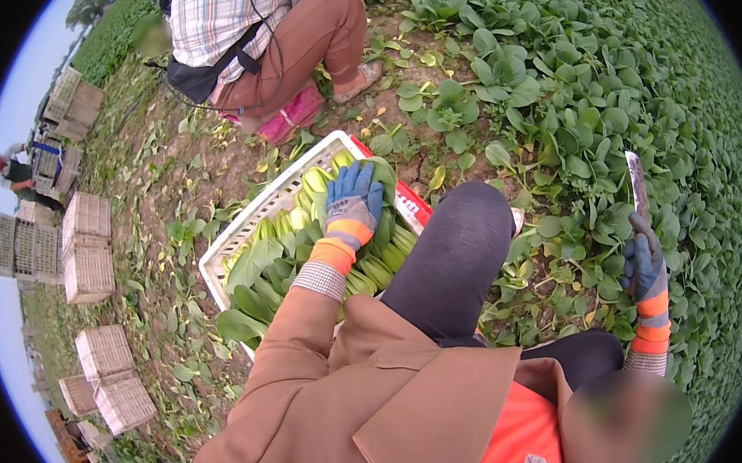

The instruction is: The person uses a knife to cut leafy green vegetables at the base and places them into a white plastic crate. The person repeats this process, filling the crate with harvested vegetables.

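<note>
My left hand (351, 200), in a blue and grey work glove with an orange cuff, lies palm down on green bok choy (299, 220). Its fingers are extended and slightly apart; the palm side is hidden. These heads are packed in rows, pale stems and dark leaves showing, inside a white plastic crate (260, 221) tilted in view beside my knee. Off to the right, my right hand (645, 264), gloved alike, is closed around a knife (636, 181). The blade points away from me above growing leafy greens (589, 171), and the handle is hidden in the fingers.
A co-worker (287, 50) sits low just beyond the crate. Stacked crates (88, 245) stand along the left, where another person (15, 172) handles crates. Loose leaves litter the soil (161, 181). A red panel (413, 204) edges my crate's right side.
</note>
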A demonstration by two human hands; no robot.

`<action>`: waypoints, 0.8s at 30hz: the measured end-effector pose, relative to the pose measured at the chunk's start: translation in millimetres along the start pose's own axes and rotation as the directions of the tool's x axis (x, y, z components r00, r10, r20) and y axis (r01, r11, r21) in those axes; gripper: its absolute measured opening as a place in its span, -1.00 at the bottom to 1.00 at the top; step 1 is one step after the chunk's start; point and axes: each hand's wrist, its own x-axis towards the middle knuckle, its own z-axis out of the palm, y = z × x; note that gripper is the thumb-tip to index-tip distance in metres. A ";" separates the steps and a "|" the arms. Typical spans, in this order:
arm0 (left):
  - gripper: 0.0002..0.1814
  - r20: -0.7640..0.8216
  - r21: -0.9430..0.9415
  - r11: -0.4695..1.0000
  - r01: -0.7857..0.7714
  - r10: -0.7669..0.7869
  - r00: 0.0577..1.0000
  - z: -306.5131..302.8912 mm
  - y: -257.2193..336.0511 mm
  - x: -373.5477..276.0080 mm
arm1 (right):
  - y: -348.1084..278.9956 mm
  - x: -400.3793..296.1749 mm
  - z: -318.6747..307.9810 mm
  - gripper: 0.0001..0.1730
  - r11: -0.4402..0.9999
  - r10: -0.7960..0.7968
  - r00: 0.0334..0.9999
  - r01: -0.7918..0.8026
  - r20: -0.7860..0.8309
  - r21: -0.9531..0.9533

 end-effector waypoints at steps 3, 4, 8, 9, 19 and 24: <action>-0.39 -0.024 -0.117 0.993 0.011 -0.014 1.000 21.7 -4.7 -6.8 | 0.2 -0.5 -4.6 -0.44 1.000 0.020 1.000 -0.020 -0.019 0.004; -0.36 -0.012 -0.099 0.994 0.048 -0.049 0.999 25.6 -11.4 -7.7 | 2.0 -0.2 -5.1 -0.44 1.000 0.022 1.000 -0.023 -0.022 -0.015; -0.09 0.392 0.177 0.955 0.240 -0.292 0.872 37.5 9.0 10.4 | 9.0 -5.5 -24.9 -0.47 0.997 0.009 0.995 -0.016 -0.098 -0.073; -0.09 0.376 0.187 0.954 0.235 -0.291 0.880 41.7 9.8 11.1 | 11.2 -11.2 -31.5 -0.47 0.998 0.005 0.993 -0.013 -0.121 -0.068; -0.41 0.273 -0.552 0.697 0.458 -0.369 0.889 42.2 -127.5 53.0 | 76.7 -44.3 -89.5 -0.42 0.992 0.009 0.944 0.034 -0.331 0.125; -0.43 0.334 -0.438 0.848 0.299 -0.156 0.930 28.5 -92.6 100.4 | 104.9 -86.8 -130.9 -0.36 0.976 0.218 0.912 -0.200 -0.348 0.087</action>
